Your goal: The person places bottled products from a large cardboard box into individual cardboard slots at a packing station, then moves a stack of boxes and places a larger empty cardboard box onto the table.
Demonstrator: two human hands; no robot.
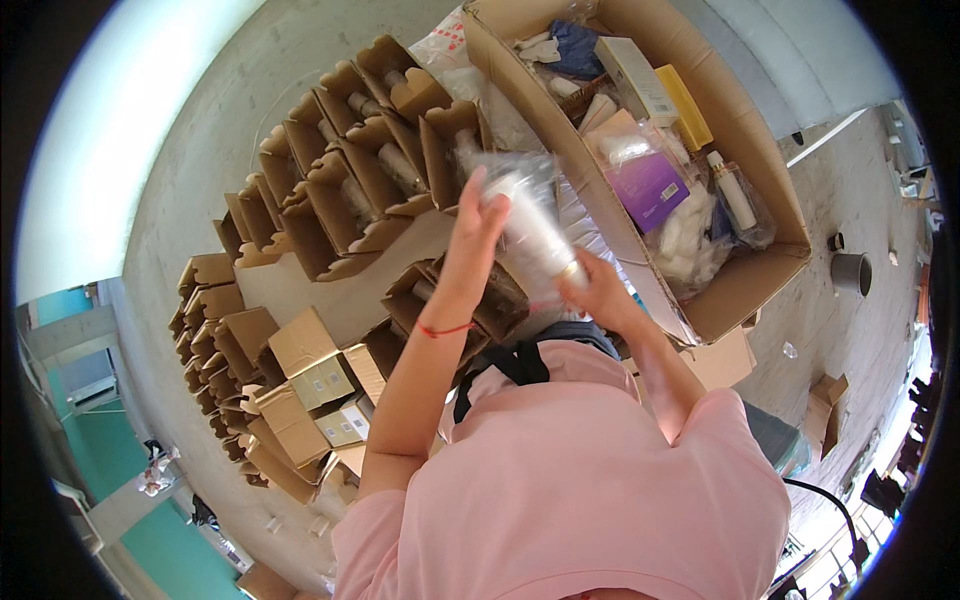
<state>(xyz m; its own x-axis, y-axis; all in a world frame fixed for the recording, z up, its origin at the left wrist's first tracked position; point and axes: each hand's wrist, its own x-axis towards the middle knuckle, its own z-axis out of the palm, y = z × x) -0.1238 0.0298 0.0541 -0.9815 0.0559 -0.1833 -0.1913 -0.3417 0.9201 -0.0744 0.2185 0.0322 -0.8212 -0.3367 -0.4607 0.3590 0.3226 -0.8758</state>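
Note:
Between my hands is a white bottle (532,228) with a gold-coloured band near its lower right end, smeared by motion. Clear plastic film is bunched around its upper left end. My left hand (478,235), with a red string on the wrist, grips that wrapped end. My right hand (598,288) closes on the end by the gold band. Below and left of the bottle stand open brown cardboard boxes (335,205), several with clear-wrapped cylindrical things inside. A similar white bottle (735,195) in clear plastic lies in the large carton (625,225) on the right.
The large carton also holds a purple box (648,190), a yellow box (685,108), a pale box (637,80) and crumpled plastic. More folded cardboard (215,350) and cartons with labels (325,385) crowd the left. A grey bucket (851,274) stands on the floor at right.

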